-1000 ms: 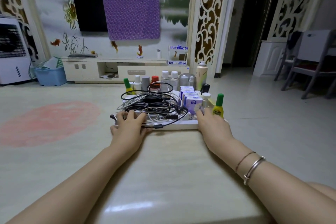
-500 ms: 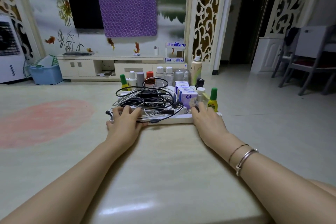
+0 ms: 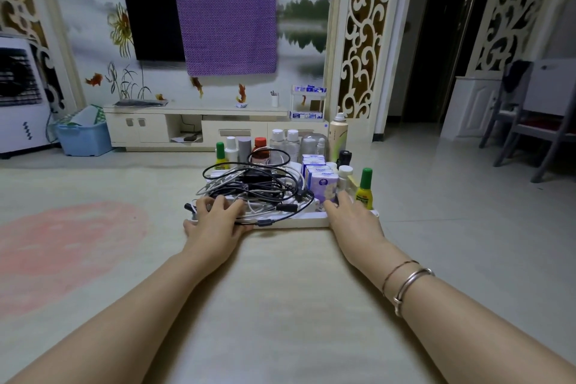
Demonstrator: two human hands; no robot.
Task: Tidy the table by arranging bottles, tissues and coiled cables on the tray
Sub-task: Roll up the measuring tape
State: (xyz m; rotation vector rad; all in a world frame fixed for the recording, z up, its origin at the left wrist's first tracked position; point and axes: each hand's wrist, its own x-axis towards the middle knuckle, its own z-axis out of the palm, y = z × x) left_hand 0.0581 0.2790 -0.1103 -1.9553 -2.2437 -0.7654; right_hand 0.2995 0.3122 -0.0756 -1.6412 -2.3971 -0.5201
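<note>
A white tray (image 3: 307, 221) stands at the far end of the table. It holds a heap of black and white coiled cables (image 3: 255, 188), purple tissue packs (image 3: 324, 184) and several bottles, among them a red-capped bottle (image 3: 260, 148), a tall spray bottle (image 3: 338, 135) and a green-capped yellow bottle (image 3: 364, 192). My left hand (image 3: 215, 221) grips the tray's near left corner, fingers curled over the rim onto the cables. My right hand (image 3: 352, 218) grips the near right corner, fingers reaching in beside the front tissue pack.
The beige table (image 3: 280, 305) runs from me to the tray. Beyond it are a TV cabinet (image 3: 193, 125), a blue basket (image 3: 84, 137) at the left, an air cooler (image 3: 18, 93), and grey chairs (image 3: 536, 121) at the right.
Both hands have stayed on the tray's near corners. The view has shifted slightly; the tray and its load keep the same arrangement.
</note>
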